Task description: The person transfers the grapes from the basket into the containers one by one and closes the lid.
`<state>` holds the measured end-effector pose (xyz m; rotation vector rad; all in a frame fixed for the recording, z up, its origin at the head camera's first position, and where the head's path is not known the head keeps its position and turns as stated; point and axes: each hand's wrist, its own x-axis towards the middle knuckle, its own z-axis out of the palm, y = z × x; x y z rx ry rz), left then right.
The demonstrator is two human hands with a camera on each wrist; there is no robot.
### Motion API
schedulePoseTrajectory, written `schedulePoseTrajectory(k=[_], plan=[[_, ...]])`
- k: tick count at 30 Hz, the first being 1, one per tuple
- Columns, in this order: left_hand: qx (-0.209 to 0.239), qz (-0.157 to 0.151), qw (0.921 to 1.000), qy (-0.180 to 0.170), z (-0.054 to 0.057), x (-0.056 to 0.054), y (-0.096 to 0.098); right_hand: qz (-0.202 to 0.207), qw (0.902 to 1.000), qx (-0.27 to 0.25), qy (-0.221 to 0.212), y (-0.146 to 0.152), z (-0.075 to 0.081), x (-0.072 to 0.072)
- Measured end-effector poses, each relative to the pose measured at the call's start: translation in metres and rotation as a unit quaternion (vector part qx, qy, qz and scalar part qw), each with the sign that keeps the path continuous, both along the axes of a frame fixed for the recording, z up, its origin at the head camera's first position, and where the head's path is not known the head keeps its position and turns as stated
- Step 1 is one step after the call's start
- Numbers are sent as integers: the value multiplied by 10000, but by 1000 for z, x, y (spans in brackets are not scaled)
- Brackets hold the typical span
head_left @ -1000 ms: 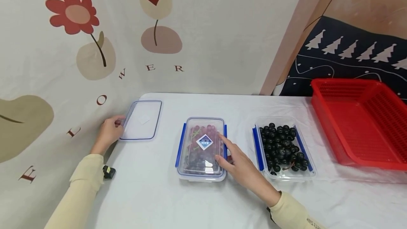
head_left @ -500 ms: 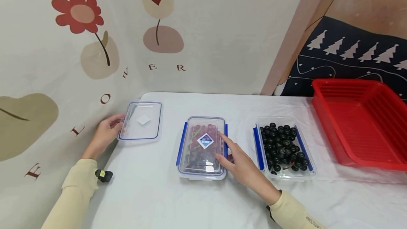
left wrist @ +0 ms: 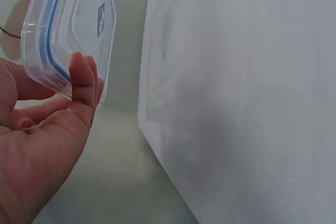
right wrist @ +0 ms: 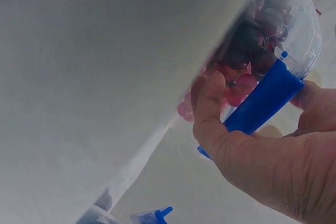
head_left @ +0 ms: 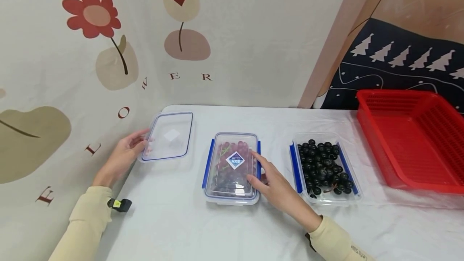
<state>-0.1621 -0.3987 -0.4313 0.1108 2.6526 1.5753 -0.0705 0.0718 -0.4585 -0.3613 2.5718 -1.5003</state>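
My left hand [head_left: 125,154] pinches the left edge of a clear lid [head_left: 177,130] with a blue seal, thumb and fingertips on its rim. In the left wrist view the lid [left wrist: 86,19] is held tilted. My right hand [head_left: 277,186] holds the right side of a lidded clear box [head_left: 232,190] of red and dark grapes. In the right wrist view, fingers [right wrist: 210,103] lie against the box's side around its blue latch [right wrist: 265,100]. To the right stands a lidless clear box [head_left: 349,198] of black grapes [head_left: 322,168], its blue side latches visible.
A red plastic basket [head_left: 409,184] stands at the far right. White cloth covers the table [head_left: 203,233]. A printed curtain [head_left: 253,51] hangs behind and along the left side, close to my left hand.
The clear lid in my left hand has shifted right and tilted differently, the hand moving along with it. My right hand stays at the side of the lidded box.
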Motion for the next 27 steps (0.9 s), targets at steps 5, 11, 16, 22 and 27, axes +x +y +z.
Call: schedulePoseTrajectory(k=[5,11,16,22,27], plan=[[-85,-71,9999,-11,12,8,18,56,10000,-11,47,0,0,0],[70,-162,9998,115,26,18,40,81,9998,70,143,-2,1,0],[452,-480,9966,499,34,25,59,17,9999,46,132,-1,2,1],[549,-629,9949,569,38,31,79,-46,9998,73,162,-1,1,1],[556,-672,9944,595,41,35,95,-113,9997,39,206,0,0,0]])
